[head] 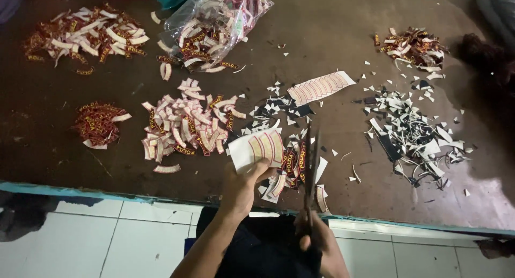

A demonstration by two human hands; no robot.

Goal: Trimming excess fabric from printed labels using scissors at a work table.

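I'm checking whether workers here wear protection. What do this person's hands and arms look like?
Both the left hand and the right hand are bare: no gloves, and no rings or watch visible. The forearms show no sleeves. Dark clothing covers the lap below.

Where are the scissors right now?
In the head view, the scissors are low and just right of centre, held in the right hand, blades pointing up the table beside the white sheet that the left hand holds.
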